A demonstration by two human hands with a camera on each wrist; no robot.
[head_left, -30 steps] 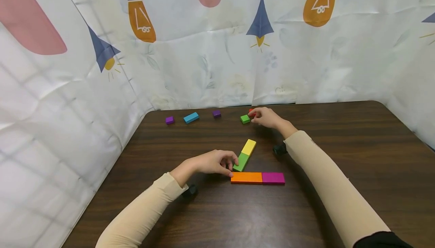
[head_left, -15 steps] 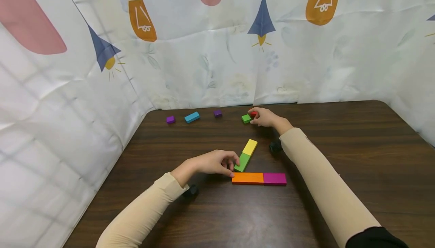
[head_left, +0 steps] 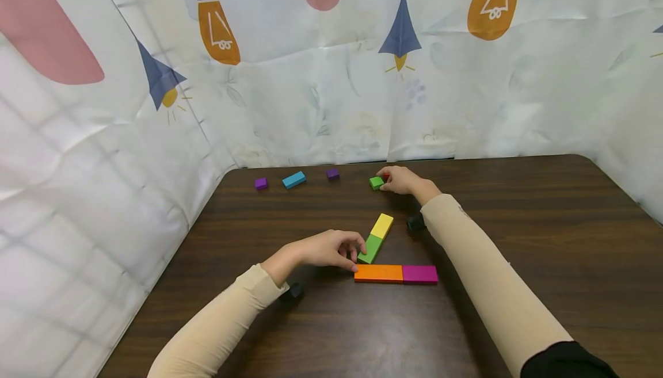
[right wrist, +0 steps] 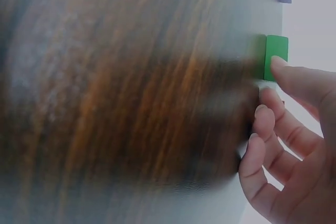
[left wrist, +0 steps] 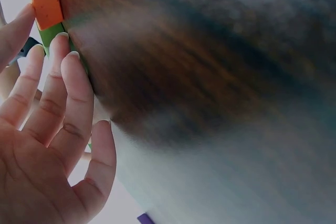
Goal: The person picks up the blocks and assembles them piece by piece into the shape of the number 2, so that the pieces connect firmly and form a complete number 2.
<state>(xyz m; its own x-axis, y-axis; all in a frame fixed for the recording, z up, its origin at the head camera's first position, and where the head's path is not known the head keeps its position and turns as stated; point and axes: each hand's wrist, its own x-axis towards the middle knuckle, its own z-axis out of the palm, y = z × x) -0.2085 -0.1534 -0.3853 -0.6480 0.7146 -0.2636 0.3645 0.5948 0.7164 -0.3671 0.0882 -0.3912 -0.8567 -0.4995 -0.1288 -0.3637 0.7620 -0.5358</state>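
My left hand rests at the left end of two block rows, fingers loosely extended. Its thumb touches the orange block, which adjoins a magenta block. The index finger lies at the green block, whose far end meets a yellow block. In the left wrist view the thumb meets the orange block. Farther back, my right hand reaches to a small green block; its thumb overlaps that block in the right wrist view. A red block is mostly hidden behind the fingers. I cannot tell whether they pinch either block.
Along the table's far edge lie a purple block, a blue block and a dark purple block. A patterned white curtain hangs behind the brown table.
My right hand has moved slightly left, closer around the small green and red blocks. The left hand and the blocks near it have kept their places.
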